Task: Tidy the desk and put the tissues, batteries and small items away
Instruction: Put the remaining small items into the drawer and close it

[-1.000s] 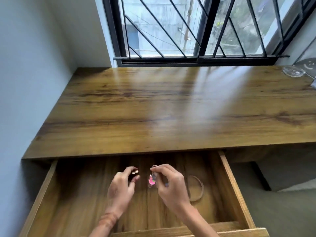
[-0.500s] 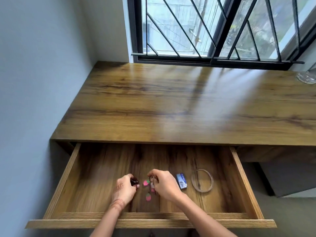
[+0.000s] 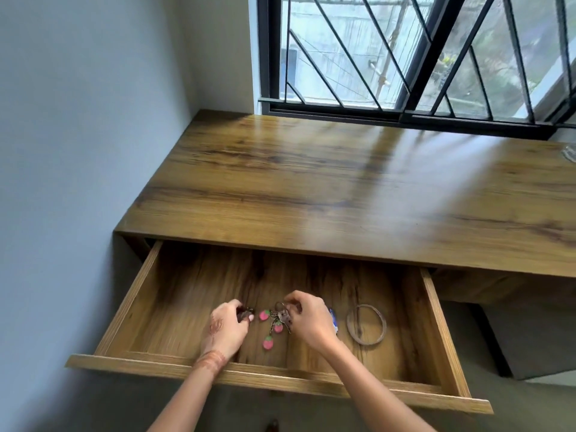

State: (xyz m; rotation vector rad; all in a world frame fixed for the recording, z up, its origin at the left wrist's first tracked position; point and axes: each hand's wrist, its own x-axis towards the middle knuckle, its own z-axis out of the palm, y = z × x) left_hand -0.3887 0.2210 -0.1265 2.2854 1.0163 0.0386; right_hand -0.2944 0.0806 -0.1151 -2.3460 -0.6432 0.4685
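Both my hands are inside the open wooden drawer (image 3: 131, 310) under the desk. My left hand (image 3: 226, 330) grips a small dark object (image 3: 246, 313) at the drawer floor. My right hand (image 3: 310, 321) pinches the ring of a key bunch (image 3: 280, 318) whose pink strawberry charms (image 3: 268, 342) lie spread on the drawer bottom. A small blue and white item (image 3: 333, 319) shows just behind my right hand, mostly hidden by it. A brown ring-shaped band (image 3: 366, 324) lies flat further right in the drawer.
The wooden desk top (image 3: 343, 188) runs under a barred window (image 3: 405, 57). A clear glass object (image 3: 569, 152) sits at the desk's far right edge. A pale wall stands on the left. A grey block (image 3: 530, 341) stands below the desk on the right.
The keys and charms have come down onto the drawer floor and spread out. My view has shifted left and back, showing the whole drawer. Both hands stay low over the items.
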